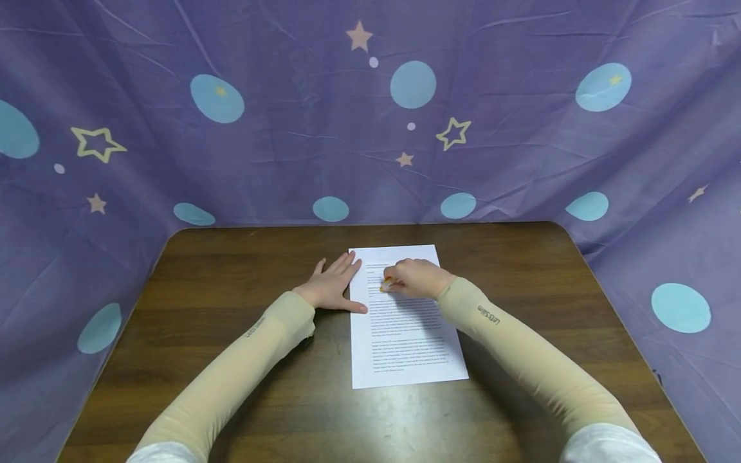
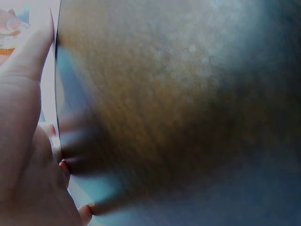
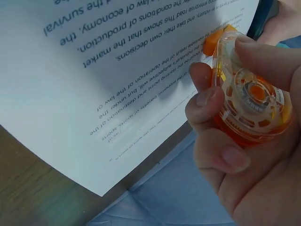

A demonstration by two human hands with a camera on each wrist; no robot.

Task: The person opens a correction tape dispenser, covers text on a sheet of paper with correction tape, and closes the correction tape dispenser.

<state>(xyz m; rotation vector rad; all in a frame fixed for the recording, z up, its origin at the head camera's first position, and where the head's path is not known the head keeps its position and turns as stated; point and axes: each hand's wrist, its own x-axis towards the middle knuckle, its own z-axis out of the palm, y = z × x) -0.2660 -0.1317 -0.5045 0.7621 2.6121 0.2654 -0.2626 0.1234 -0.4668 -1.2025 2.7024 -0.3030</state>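
Note:
A printed sheet of paper (image 1: 408,347) lies on the wooden table. My left hand (image 1: 336,283) rests at its left edge, fingers spread, with fingertips and thumb on the white margin. Over the upper part of the text, my right hand (image 1: 419,278) grips a correction tape (image 3: 254,94), a clear and orange dispenser with a round reel inside. The thumb lies along its top side and the other fingers curl beneath. Its orange tip (image 3: 214,42) is right at the lines of print in the right wrist view. Most of the dispenser is hidden by the hand in the head view.
The brown wooden table (image 1: 231,257) stretches out on both sides of the sheet. Behind it and at the sides hangs a purple curtain (image 1: 289,128) with stars and blue dots. Beige sleeves (image 1: 231,354) cover both forearms.

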